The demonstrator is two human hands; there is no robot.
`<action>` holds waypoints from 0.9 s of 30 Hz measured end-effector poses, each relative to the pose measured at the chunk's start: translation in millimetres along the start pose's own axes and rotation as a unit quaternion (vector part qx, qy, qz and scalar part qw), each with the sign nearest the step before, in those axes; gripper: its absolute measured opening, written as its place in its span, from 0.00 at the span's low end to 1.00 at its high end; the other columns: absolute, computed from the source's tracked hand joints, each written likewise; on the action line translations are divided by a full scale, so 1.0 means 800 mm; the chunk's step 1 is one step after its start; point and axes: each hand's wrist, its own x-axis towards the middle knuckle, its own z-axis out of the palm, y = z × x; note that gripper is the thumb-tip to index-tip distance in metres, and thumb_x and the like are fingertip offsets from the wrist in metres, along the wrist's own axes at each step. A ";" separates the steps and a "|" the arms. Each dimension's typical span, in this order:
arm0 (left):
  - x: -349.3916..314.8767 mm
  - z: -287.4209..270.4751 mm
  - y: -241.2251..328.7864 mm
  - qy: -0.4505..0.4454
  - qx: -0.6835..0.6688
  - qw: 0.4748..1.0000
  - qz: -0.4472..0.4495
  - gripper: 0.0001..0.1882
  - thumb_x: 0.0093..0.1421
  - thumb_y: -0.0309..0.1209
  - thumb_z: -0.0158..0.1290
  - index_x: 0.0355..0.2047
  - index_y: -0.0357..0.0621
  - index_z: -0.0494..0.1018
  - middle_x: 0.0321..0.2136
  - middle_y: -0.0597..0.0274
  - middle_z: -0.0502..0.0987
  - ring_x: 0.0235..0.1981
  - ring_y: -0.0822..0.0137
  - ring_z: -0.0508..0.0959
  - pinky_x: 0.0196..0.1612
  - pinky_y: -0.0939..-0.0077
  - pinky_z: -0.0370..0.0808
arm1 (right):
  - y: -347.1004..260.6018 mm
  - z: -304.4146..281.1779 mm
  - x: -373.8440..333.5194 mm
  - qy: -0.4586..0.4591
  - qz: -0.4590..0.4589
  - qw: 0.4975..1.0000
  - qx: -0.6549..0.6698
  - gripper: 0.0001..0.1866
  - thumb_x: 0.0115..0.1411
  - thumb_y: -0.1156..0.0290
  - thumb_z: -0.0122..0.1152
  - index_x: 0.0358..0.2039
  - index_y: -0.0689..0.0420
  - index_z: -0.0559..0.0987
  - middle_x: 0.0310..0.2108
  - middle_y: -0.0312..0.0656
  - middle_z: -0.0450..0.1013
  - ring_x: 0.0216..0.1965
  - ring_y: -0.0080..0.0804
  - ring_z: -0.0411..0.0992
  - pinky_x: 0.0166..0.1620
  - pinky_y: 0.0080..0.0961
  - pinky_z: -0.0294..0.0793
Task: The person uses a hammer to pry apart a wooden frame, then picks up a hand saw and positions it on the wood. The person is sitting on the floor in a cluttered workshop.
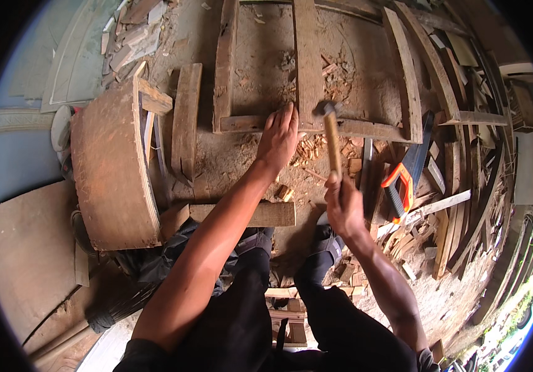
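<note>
A wooden frame (366,129) of rough timber lies on the ground ahead of me, with a wide middle plank (309,56) running away from me. My left hand (280,136) is closed over the frame where its near crossbar meets that plank, fingers bent and close together. Whether a nail sits under the fingertips cannot be made out. My right hand (343,201) grips the wooden handle of a hammer (333,142). The dark hammer head is slightly blurred and appears over the near crossbar, just right of the middle plank.
A handsaw (401,191) with an orange and black handle leans among offcuts at right. A curved plywood panel (111,173) stands at left, beside a loose beam (186,121). A short timber block (273,214) lies before my feet. Scrap wood (459,180) is piled along the right.
</note>
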 end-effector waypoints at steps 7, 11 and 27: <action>0.003 0.001 0.008 -0.005 0.010 1.000 0.003 0.38 0.64 0.44 0.57 0.64 0.27 0.60 0.63 0.41 0.63 0.62 0.50 0.67 0.67 0.56 0.59 | 0.014 -0.016 0.003 0.106 -0.296 0.949 0.025 0.15 0.73 0.63 0.46 0.33 0.60 0.71 0.16 0.45 0.66 0.14 0.39 0.62 0.19 0.36 0.58; -0.002 0.004 -0.001 -0.001 0.040 0.999 0.000 0.38 0.64 0.44 0.57 0.63 0.26 0.60 0.62 0.40 0.63 0.61 0.50 0.68 0.66 0.55 0.60 | 0.044 -0.003 -0.009 0.045 0.009 0.997 -0.063 0.20 0.74 0.58 0.45 0.35 0.64 0.71 0.18 0.58 0.71 0.20 0.59 0.73 0.24 0.50 0.67; 0.003 0.005 0.005 0.010 0.036 0.999 0.013 0.38 0.65 0.46 0.56 0.63 0.26 0.62 0.62 0.42 0.64 0.59 0.52 0.70 0.65 0.56 0.61 | 0.026 -0.007 -0.005 0.112 -0.379 0.895 0.207 0.16 0.73 0.63 0.43 0.31 0.60 0.69 0.20 0.39 0.68 0.18 0.29 0.64 0.22 0.25 0.63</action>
